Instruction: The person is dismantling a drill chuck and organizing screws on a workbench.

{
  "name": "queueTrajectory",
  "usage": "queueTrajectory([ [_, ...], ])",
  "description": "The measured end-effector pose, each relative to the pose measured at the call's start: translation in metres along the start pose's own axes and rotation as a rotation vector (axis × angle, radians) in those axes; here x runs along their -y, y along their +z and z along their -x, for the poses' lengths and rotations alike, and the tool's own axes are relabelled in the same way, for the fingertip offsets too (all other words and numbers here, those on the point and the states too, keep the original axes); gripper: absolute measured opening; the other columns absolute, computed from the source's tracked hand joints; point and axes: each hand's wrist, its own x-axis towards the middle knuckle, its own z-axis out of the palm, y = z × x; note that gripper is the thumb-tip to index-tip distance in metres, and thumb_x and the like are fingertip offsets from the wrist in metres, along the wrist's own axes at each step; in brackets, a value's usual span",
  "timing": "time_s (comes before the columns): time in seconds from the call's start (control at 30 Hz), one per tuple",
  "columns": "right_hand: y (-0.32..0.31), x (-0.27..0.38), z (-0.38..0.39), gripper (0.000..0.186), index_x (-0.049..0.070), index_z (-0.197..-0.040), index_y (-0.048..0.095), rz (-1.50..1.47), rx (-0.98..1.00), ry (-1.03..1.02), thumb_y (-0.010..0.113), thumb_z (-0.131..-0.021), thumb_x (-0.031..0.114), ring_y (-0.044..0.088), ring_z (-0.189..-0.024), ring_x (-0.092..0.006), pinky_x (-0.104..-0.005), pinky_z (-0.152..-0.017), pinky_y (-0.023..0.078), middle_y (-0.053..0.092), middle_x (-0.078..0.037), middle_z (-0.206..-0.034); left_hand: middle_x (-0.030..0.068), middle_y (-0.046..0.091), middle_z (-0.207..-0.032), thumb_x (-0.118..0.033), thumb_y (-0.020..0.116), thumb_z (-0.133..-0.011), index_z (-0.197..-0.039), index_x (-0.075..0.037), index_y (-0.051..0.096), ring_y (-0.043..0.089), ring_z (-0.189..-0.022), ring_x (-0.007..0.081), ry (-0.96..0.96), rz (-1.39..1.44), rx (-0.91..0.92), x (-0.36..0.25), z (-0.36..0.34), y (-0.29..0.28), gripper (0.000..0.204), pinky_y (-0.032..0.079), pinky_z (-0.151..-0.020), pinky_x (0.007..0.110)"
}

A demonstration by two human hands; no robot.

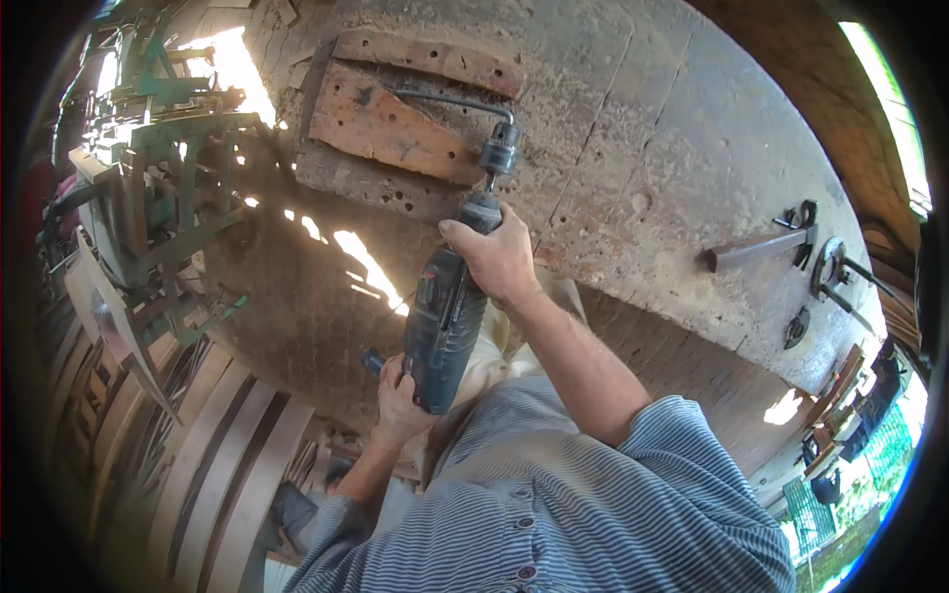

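Both my hands grip a dark rotary power drill held pointing away from my body. My right hand wraps round its front collar, while my left hand holds the rear end. At the tool's front is a metal chuck, with a bent dark rod extending leftward from it over the bench. Beneath and beside the rod lie two reddish wooden pieces with holes, one narrow and one broad.
A worn workbench spans the upper right, holding clamp-like metal tools at its right. Green metal frames stand at the upper left. Long curved boards are stacked at the lower left. Sunlight patches mark the ground below the bench.
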Motion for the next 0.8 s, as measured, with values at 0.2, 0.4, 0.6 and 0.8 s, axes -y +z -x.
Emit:
queueTrajectory([
  [0.2,-0.013,-0.018,-0.006,0.061,-0.004,-0.112,0.068,-0.205,0.131,0.04,0.088,-0.082,0.045,0.073,-0.084,-0.018,-0.0364,-0.083,0.06,0.076,-0.011,-0.091,0.0243,0.063,-0.125,-0.019,0.095,-0.069,-0.127,0.002,0.056,0.066,-0.107,0.0448,0.013,0.092,0.007,-0.012,-0.006,-0.012,0.072,0.056,-0.088,0.052],
  [0.4,-0.033,-0.018,0.004,0.047,0.002,-0.123,0.064,-0.575,0.483,0.081,0.082,-0.091,0.031,0.071,-0.098,-0.0178,-0.0388,-0.089,0.06,0.07,-0.009,-0.101,0.0238,0.067,-0.124,-0.022,0.097,-0.067,-0.13,0.007,0.061,0.07,-0.108,0.043,-0.161,0.315,0.168,-0.037,0.004,-0.046,0.077,0.057,-0.094,0.049],
  [0.6,-0.027,-0.023,0.011,0.029,0.003,-0.111,0.067,-0.817,0.452,0.245,0.077,-0.093,0.023,0.075,-0.09,-0.0217,-0.0422,-0.082,0.066,0.074,-0.014,-0.098,0.0223,0.059,-0.143,-0.044,0.102,-0.072,-0.159,0.002,0.038,0.065,-0.125,0.0368,-0.278,0.52,0.033,-0.049,0.057,-0.01,0.117,0.053,-0.106,0.049],
  [0.8,-0.018,-0.018,0.01,0.032,0.001,-0.111,0.068,-0.557,0.268,0.184,0.081,-0.093,0.025,0.068,-0.078,-0.0143,-0.033,-0.072,0.058,0.071,-0.007,-0.092,0.0204,0.052,-0.149,-0.03,0.101,-0.075,-0.161,-0.003,0.027,0.062,-0.127,0.0316,-0.483,0.684,0.111,-0.038,0.079,0.029,0.117,0.053,-0.106,0.049],
])
